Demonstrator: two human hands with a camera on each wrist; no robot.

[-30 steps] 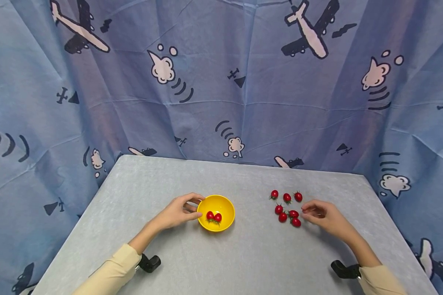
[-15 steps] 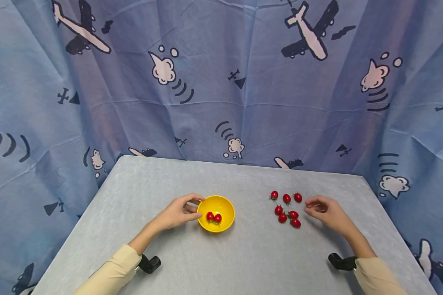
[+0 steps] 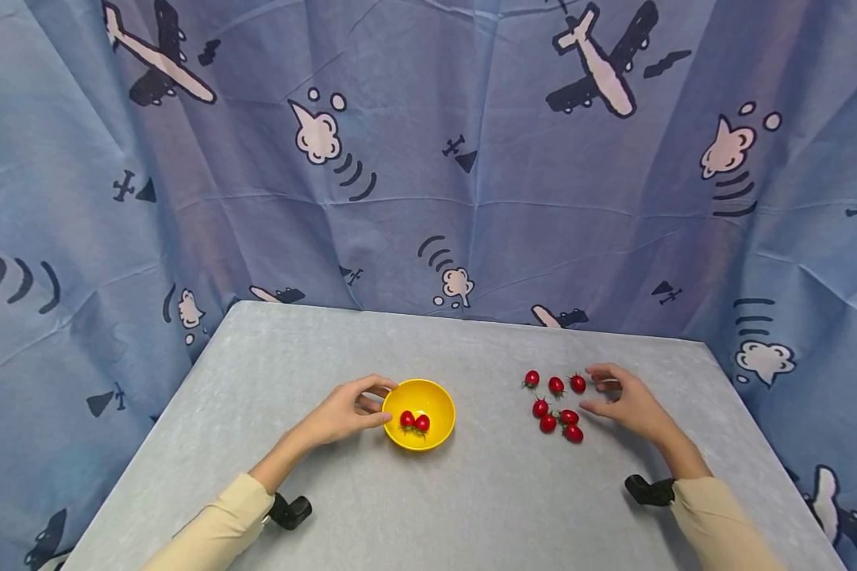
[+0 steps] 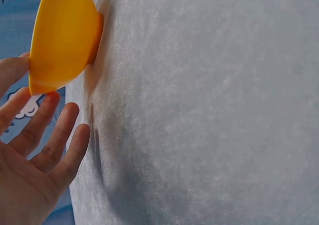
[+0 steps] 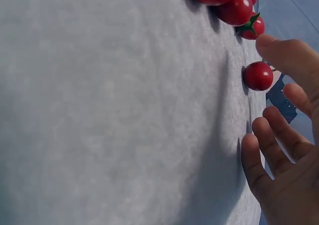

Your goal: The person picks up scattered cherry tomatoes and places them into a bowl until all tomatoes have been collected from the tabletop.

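A small yellow bowl [image 3: 439, 404] stands on the table with two red cherry tomatoes [image 3: 421, 423] inside. My left hand [image 3: 344, 411] rests its thumb and fingertips against the bowl's left rim, the other fingers spread below it in the left wrist view. To the right lies a loose group of several cherry tomatoes [image 3: 547, 423] with green stems. My right hand [image 3: 627, 403] is at their right side, thumb and fingers parted. Its fingertips are right beside the rearmost right cherry tomato [image 3: 578, 384]. That single tomato [image 5: 258, 76] shows between thumb and fingers in the right wrist view.
The table [image 3: 471, 507] has a pale grey cover and its far edge meets a blue curtain [image 3: 400, 159] printed with planes and clouds. Black wrist-camera mounts [image 3: 290, 511] stick out from both wrists over the tabletop.
My right hand has moved away from the front tomatoes and back toward the rear right one, its thumb and fingers opening wider. The left hand and bowl have stayed in place.
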